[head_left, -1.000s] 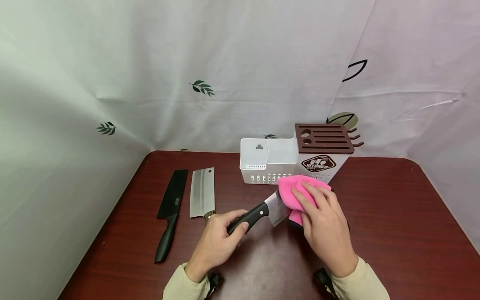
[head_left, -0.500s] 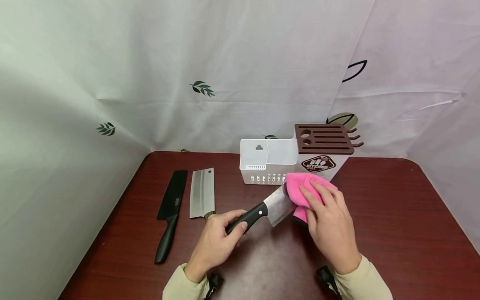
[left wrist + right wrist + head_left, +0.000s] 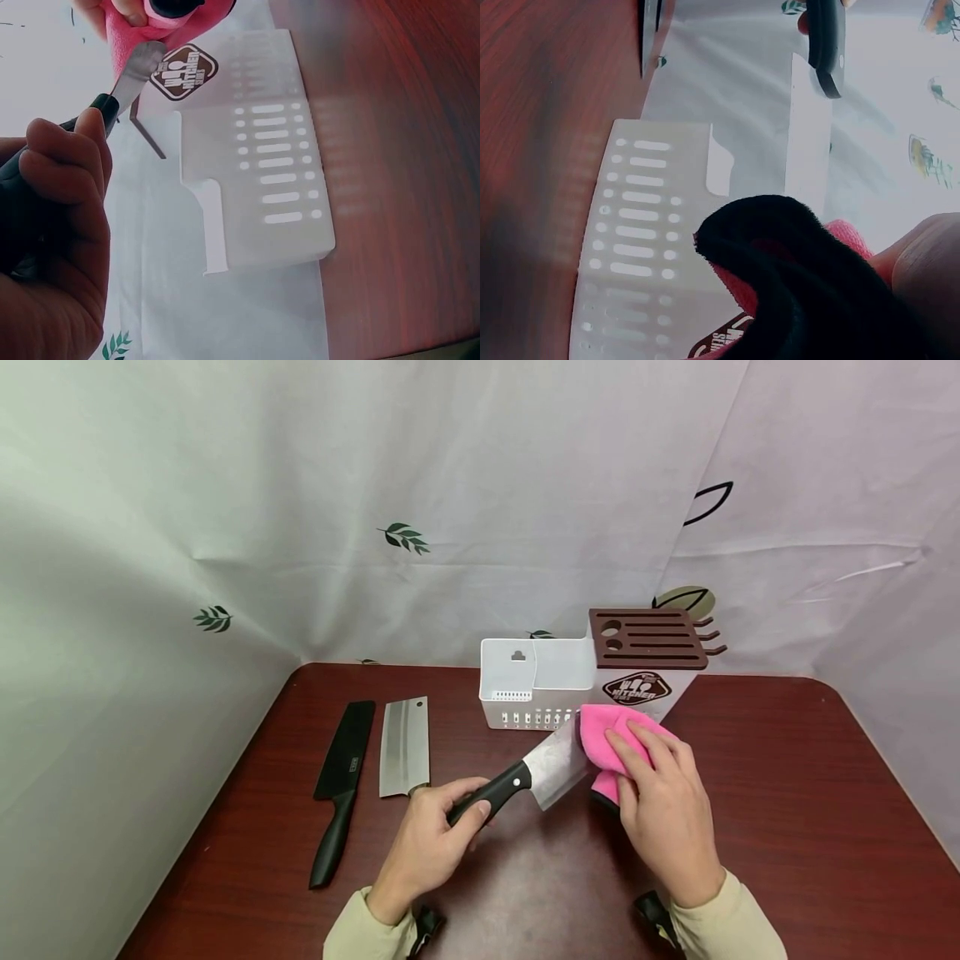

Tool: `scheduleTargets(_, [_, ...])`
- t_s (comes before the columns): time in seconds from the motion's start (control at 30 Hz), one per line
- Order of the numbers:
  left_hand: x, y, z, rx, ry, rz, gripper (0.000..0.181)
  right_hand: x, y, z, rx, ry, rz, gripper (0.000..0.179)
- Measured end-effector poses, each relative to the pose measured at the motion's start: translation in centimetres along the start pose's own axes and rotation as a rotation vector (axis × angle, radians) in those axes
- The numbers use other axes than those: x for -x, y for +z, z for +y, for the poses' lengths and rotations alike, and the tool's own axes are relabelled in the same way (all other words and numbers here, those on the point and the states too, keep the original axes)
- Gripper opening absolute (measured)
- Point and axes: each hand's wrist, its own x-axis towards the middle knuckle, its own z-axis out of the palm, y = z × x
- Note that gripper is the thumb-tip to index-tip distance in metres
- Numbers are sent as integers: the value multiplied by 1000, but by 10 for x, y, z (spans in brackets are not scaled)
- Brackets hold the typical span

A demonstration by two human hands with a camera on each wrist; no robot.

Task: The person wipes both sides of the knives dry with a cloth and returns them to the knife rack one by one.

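My left hand [image 3: 429, 839] grips the black riveted handle of a cleaver [image 3: 555, 767], its wide steel blade angled up to the right above the table. My right hand [image 3: 667, 814] holds a folded pink cloth [image 3: 618, 739] around the far end of that blade, so the tip is hidden. The cloth's dark underside [image 3: 780, 262] fills much of the right wrist view. In the left wrist view, the cleaver's blade [image 3: 139, 71] runs into the pink cloth [image 3: 169, 30].
A white knife holder [image 3: 536, 693] with a brown slotted top [image 3: 648, 639] stands behind the hands. At left lie a black knife [image 3: 345, 785] and a steel cleaver [image 3: 405, 747], its handle partly behind my left hand. Fabric walls border the table [image 3: 787, 777].
My right hand and the pink cloth have slid rightward along the blade toward its tip, uncovering more steel. The left hand with the cleaver has shifted only slightly left.
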Motion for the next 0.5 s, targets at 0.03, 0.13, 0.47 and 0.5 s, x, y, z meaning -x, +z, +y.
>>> scheduleTargets(0.03, [0,0,0,1,-4,0,17,0,0,0,1,0,0,50])
scheduleTargets(0.13, [0,-1,1,7,-16,1,18,0,0,0,2,-3,-2,49])
scheduleTargets(0.47, [-1,-2,3,26,-33,18,14,0,0,0,-3,-18,-20,47])
scheduleTargets(0.5, [-1,-2,3,27,-38,20,14,0,0,-1,-4,-20,-28,47])
